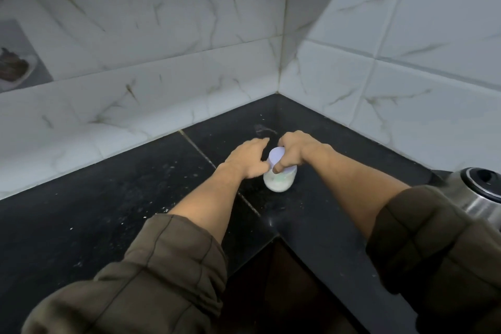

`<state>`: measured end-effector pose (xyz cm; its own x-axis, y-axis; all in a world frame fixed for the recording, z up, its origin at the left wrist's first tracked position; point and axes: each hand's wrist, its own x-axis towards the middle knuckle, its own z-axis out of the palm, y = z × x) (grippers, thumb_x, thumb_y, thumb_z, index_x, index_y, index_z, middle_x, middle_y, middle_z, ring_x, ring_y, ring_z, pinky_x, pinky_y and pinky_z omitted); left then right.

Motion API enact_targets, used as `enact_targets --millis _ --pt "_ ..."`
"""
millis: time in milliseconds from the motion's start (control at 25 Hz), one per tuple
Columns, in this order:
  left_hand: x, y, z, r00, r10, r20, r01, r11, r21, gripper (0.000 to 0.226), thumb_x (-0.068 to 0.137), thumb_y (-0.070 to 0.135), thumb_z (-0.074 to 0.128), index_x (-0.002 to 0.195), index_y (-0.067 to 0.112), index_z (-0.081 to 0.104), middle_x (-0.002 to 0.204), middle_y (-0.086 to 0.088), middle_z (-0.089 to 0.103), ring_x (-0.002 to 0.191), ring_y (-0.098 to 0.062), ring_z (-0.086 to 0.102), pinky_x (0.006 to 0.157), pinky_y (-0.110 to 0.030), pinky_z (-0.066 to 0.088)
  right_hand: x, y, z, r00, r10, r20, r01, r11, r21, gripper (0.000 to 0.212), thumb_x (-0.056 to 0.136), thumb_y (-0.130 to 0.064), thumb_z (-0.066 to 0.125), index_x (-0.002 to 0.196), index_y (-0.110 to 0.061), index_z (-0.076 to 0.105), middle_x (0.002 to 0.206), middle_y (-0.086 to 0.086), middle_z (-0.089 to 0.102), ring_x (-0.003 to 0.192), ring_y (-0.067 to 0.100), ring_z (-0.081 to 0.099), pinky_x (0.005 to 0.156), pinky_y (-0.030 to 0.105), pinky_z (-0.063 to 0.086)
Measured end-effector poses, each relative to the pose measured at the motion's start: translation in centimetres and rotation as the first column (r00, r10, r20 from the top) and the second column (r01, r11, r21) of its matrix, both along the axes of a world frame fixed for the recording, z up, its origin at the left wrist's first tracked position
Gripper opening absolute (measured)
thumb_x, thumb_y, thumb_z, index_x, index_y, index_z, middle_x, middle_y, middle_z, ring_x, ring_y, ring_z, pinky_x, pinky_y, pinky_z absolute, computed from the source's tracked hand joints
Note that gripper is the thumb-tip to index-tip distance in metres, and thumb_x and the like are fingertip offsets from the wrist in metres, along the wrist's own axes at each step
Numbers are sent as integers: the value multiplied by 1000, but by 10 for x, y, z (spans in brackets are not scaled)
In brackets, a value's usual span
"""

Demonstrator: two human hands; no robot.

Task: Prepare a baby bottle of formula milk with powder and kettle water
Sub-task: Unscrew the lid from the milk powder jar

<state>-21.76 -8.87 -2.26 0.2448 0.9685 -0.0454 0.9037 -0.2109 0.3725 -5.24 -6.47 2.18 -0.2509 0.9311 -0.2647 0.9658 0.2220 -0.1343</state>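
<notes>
Far to the left of the bottle and higher up, a recess in the tiled wall [168, 35] holds a pale dish [19, 69] with something dark in it; what it is cannot be made out. The black counter [108, 211] stretches left of the bottle and is speckled with pale flecks. A joint line in it runs up to the bottle's base.

A rolled olive sleeve [151, 279] sits low and left of the bottle, its bare forearm reaching up toward it. The left hand [248, 158] lies against the bottle's left side. Its thumb rests by the rim under the cap, and its fingers curve loosely round behind. Whether those fingers actually clasp the bottle cannot be told.

The bottle [279, 182] stands upright on the counter, near the corner where the two tiled walls meet. It holds a white, milky liquid. A pale lilac cap [275, 157] sits on top of it.

The right hand [296, 150] comes in from the bottle's right and grips the cap. Its fingers curl over the far edge, and its thumb presses on the near side.

The right sleeve [433, 247], also olive, lies low and right of the bottle. Well to the right of the bottle, at the frame edge, part of a steel kettle [482, 198] with a dark lid knob shows.
</notes>
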Motion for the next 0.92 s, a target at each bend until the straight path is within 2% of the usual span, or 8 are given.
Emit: enact_targets --millis 40,120,200,240,360,560,800,920 --pt "-6 -6 -9 1000 -11 -2 10 999 -50 85 86 29 70 162 16 33 162 -10 42 145 -32 43 117 -46 40 -6 -2 -4 1000 7 5 -7 1000 -7 60 60 -50 90 108 -20 71 97 1 68 88 24 69 81 40 62" --pt "-13 -16 -28 999 -19 36 24 990 -136 80 75 33 78 149 25 49 142 -4 57 127 -28 56 107 -46 49 -15 -6 -13 1000 18 15 -18 1000 -23 60 60 -49 90 109 -20 71 97 0 67 87 24 68 80 39 62" --pt "-15 -23 -45 995 -1 101 19 983 -180 74 63 42 82 133 33 57 121 6 63 108 -20 63 96 -45 55 -20 -10 -21 999 27 26 -26 999 -43 60 60 -48 91 109 -20 71 97 0 67 88 24 68 80 39 62" --pt "-14 -25 -51 990 22 142 6 981 -192 76 60 47 85 130 33 58 117 9 64 104 -18 64 94 -44 56 -21 -12 -25 999 29 26 -28 998 -49 59 60 -48 92 108 -20 71 97 0 67 88 24 69 80 40 62" --pt "-9 -30 -68 951 138 278 -70 968 -241 84 58 57 92 129 27 59 117 9 66 105 -16 64 95 -41 55 -20 -18 -38 999 34 26 -32 997 -71 61 59 -51 93 107 -20 72 97 0 68 88 22 69 79 39 63" --pt "-1 -39 -99 839 290 460 -164 941 -296 91 58 49 98 135 27 57 115 11 68 107 -14 65 98 -37 55 -18 -23 -53 1000 23 18 -22 999 -43 63 57 -59 92 99 -18 70 92 0 68 82 21 67 62 32 52" --pt "2 -40 -114 780 316 541 -190 942 -277 95 51 50 98 136 31 59 112 15 70 106 -11 67 98 -40 57 -17 -18 -52 999 43 -5 -43 997 -58 63 58 -61 92 98 -16 74 92 1 72 86 22 69 71 37 60" --pt "1 -39 -117 781 297 549 -190 951 -243 97 48 54 96 135 31 61 113 16 71 106 -9 67 98 -41 57 -14 -16 -54 996 81 -34 -83 995 -59 60 60 -58 93 99 -17 73 91 -1 70 87 21 67 68 34 56"
